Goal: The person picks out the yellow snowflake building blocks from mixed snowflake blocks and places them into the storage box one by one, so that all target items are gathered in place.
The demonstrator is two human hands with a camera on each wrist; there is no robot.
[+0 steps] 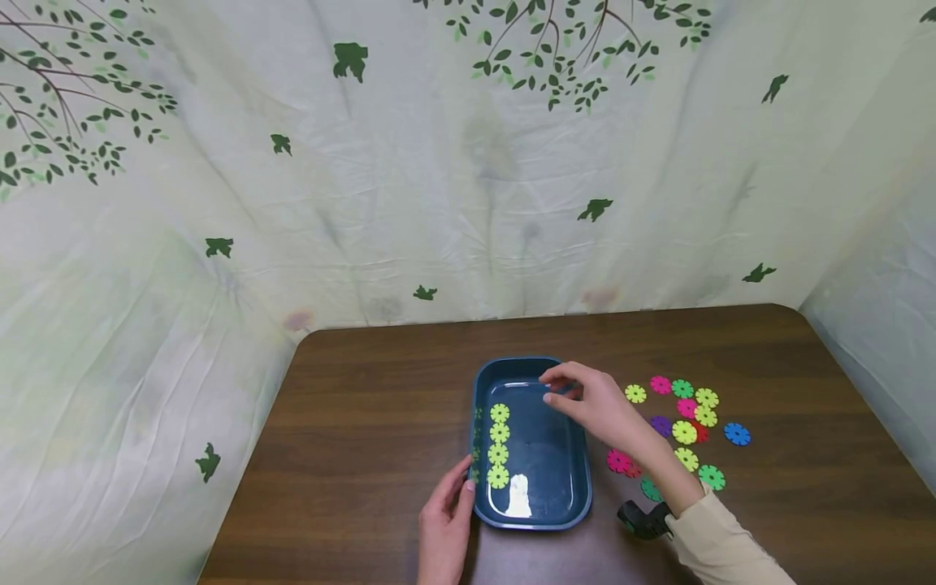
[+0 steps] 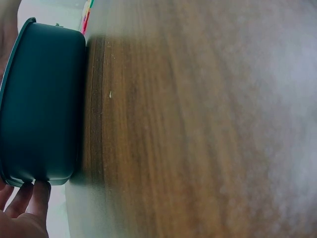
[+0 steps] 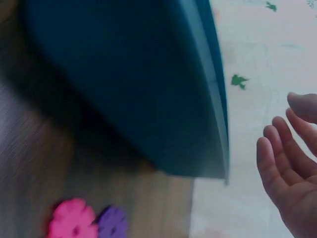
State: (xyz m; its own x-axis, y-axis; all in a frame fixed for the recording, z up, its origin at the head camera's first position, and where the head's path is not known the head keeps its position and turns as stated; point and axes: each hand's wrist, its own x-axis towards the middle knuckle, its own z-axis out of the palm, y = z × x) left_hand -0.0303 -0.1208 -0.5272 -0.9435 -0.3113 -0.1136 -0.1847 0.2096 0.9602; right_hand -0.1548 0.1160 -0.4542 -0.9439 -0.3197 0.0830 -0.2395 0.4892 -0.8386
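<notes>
A dark blue tray (image 1: 541, 455) lies on the table, with several yellow-green flower-shaped discs (image 1: 499, 453) lined up in a column along its left side. My left hand (image 1: 446, 524) rests its fingers against the tray's left side near the front corner; in the left wrist view, fingertips (image 2: 39, 198) touch the tray wall (image 2: 42, 104). Over the tray's far right part, my right hand (image 1: 603, 406) hovers with thumb and fingers apart. Nothing shows between the fingers of the right hand (image 3: 294, 168) in the right wrist view.
Loose flower-shaped discs in pink, green, yellow, purple, red and blue (image 1: 737, 434) lie scattered right of the tray, partly under the right forearm. A black device (image 1: 642, 520) sits at the right wrist. Behind the brown table (image 1: 380, 406) hangs a leaf-printed cloth (image 1: 439, 162).
</notes>
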